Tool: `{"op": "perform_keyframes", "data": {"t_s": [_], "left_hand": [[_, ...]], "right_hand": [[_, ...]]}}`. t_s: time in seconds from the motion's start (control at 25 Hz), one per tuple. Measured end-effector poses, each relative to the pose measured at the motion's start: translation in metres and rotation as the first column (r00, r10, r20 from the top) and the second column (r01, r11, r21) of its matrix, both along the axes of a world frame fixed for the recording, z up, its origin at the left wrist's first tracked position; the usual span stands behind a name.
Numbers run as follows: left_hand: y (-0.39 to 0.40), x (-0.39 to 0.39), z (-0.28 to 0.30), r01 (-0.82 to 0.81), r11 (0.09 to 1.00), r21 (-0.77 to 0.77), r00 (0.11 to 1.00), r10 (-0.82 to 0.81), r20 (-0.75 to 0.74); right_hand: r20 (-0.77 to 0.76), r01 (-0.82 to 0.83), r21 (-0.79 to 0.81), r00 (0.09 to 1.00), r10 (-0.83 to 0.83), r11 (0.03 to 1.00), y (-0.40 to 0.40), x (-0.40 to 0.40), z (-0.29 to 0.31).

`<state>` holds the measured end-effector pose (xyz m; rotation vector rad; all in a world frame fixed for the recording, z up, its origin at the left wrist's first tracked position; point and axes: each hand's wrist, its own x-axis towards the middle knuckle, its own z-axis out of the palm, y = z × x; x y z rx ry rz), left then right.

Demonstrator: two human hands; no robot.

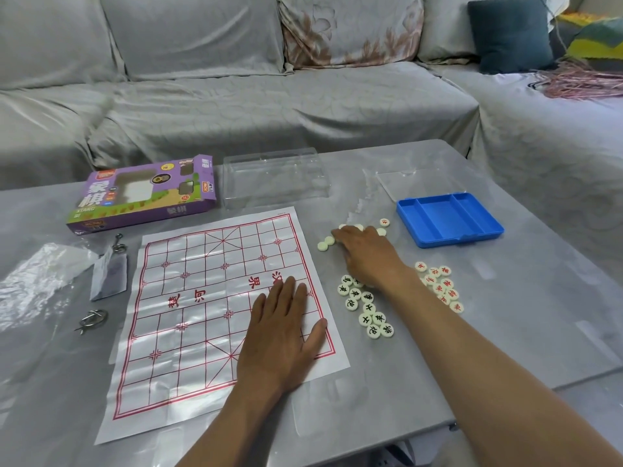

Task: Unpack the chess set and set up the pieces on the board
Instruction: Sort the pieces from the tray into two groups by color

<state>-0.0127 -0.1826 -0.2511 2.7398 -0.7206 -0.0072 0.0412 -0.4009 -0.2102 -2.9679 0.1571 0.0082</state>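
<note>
Paper xiangqi board with a red printed grid (pixel 215 311) lying flat on the grey table (pixel 505 332), no pieces on it yet; left hand (pixel 286 332) pressed palm-down on the near right part of the sheet, fingers straight and spread a bit; right hand (pixel 365 254) reaching over a loose bunch of round cream face-down pieces (pixel 325 244) just off the board's right edge, fingers curved down onto them, can't tell if anything's actually pinched; cluster of cream discs with black characters (pixel 365 308) sitting near the board's right side, partly under the right forearm; second cluster of cream discs with red characters (pixel 440 284) on the far side of that arm; empty blue plastic compartment tray (pixel 448 219) further back on the right; clear plastic lid (pixel 274 176) behind the board; purple cardboard game box (pixel 145 193) at back left; two metal wire puzzles (pixel 92 320) and a crumpled clear bag (pixel 37 278) off to the left.
</note>
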Motion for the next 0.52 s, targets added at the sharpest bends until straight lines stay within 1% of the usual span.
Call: {"op": "perform_keyframes", "data": {"t_s": [0.04, 0.08, 0.16, 0.24, 0.32, 0.4, 0.44, 0.52], "left_hand": [[0.000, 0.000, 0.000, 0.002, 1.000, 0.002, 1.000, -0.002, -0.001], [0.000, 0.000, 0.000, 0.002, 1.000, 0.004, 1.000, -0.002, 0.001], [0.000, 0.001, -0.001, 0.002, 1.000, 0.001, 1.000, -0.002, 0.008], [0.000, 0.000, -0.001, 0.003, 1.000, 0.002, 1.000, -0.003, 0.012], [0.000, 0.000, 0.000, 0.004, 1.000, -0.003, 1.000, -0.004, 0.012], [0.000, 0.000, 0.001, 0.005, 1.000, -0.018, 1.000, -0.005, 0.008], [0.000, -0.001, 0.002, 0.007, 1.000, -0.020, 1.000, -0.007, 0.008], [0.001, -0.001, 0.001, 0.010, 1.000, -0.007, 1.000, -0.010, 0.011]], "right_hand": [[0.018, 0.010, -0.012, 1.000, -0.010, 1.000, 0.001, 0.002, 0.000], [0.039, 0.049, 0.016, 0.998, -0.050, 0.999, 0.002, 0.003, 0.001], [0.049, 0.140, 0.109, 0.988, -0.146, 0.984, 0.001, 0.003, 0.002], [0.044, 0.185, 0.184, 0.980, -0.196, 0.965, 0.001, 0.003, 0.005], [0.065, 0.209, 0.354, 0.967, -0.247, 0.911, -0.003, 0.000, 0.010], [0.067, 0.211, 0.527, 0.955, -0.288, 0.823, -0.011, -0.010, 0.021], [0.066, 0.208, 0.572, 0.953, -0.297, 0.794, -0.017, -0.016, 0.027], [0.039, 0.210, 0.583, 0.958, -0.285, 0.785, -0.030, -0.028, 0.033]]}}
